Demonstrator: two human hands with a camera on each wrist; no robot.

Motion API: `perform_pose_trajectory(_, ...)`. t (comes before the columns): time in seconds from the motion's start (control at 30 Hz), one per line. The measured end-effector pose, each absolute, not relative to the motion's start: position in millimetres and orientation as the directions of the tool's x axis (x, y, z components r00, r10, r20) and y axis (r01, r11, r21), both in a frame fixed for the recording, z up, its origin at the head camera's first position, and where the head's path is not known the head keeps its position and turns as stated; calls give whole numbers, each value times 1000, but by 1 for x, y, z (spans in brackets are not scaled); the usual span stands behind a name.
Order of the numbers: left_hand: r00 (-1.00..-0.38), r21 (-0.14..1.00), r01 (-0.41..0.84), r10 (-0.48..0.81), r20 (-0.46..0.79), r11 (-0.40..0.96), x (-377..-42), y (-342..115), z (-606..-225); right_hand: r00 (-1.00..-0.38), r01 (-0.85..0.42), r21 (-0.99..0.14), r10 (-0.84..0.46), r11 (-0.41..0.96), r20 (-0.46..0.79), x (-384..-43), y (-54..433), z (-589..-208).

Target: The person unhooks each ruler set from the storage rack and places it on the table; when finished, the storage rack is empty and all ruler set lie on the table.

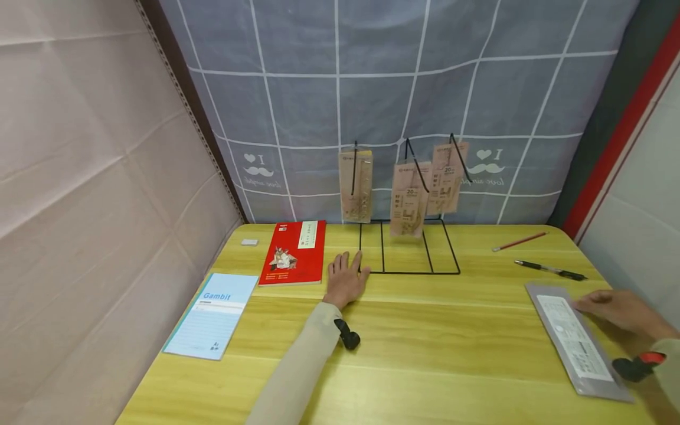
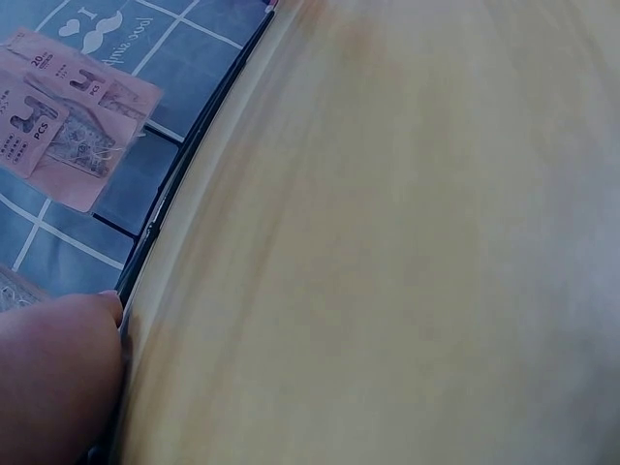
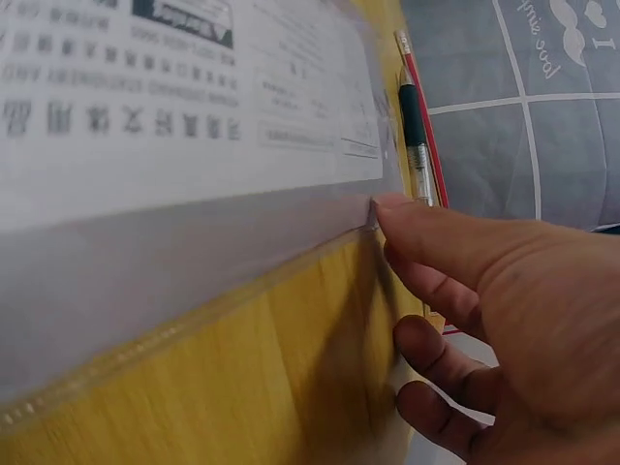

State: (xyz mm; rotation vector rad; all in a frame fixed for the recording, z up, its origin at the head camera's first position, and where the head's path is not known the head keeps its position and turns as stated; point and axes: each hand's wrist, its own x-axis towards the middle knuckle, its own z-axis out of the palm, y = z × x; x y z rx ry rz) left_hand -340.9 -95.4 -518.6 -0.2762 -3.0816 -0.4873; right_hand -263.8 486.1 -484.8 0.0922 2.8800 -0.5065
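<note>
My left hand (image 1: pixel 346 280) lies with spread fingers at the front left corner of a black wire rack (image 1: pixel 404 273). In the left wrist view its thumb (image 2: pixel 60 368) touches the rack's dark wire; the fingers are hidden there. At the right, a flat grey plastic packet (image 1: pixel 544 330) with a white printed label lies on the table. My right hand (image 1: pixel 629 311) pinches the packet's right edge between thumb and forefinger, the other fingers curled below, as the right wrist view shows. Pink cards in clear bags (image 1: pixel 409 198) hang from the rack's hooks.
A red booklet (image 1: pixel 300 251), a light blue notebook (image 1: pixel 212 316) and a white eraser (image 1: pixel 249 242) lie at the left of the wooden table (image 1: pixel 425 360). Beyond the packet lie a black pen (image 1: pixel 549 270) and a red pencil (image 1: pixel 520 241). A grey checked curtain (image 1: pixel 297 112) hangs behind.
</note>
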Motion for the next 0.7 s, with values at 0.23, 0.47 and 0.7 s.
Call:
perform_pose_trajectory(0.23, -984, 303, 176, 173, 36, 937, -341, -96, -518, -978, 88, -358, 12, 930, -209, -268, 480, -464)
perform_pose_trajectory(0.47, -984, 319, 177, 171, 46, 931, -343, -98, -524, -994, 40, -440, -11, 897, -113, -274, 436, -422)
perform_pose_trajectory(0.7, -986, 307, 165, 166, 24, 937, -347, -97, -528, -998, 40, -570, 0, 821, -70, -283, 377, -391)
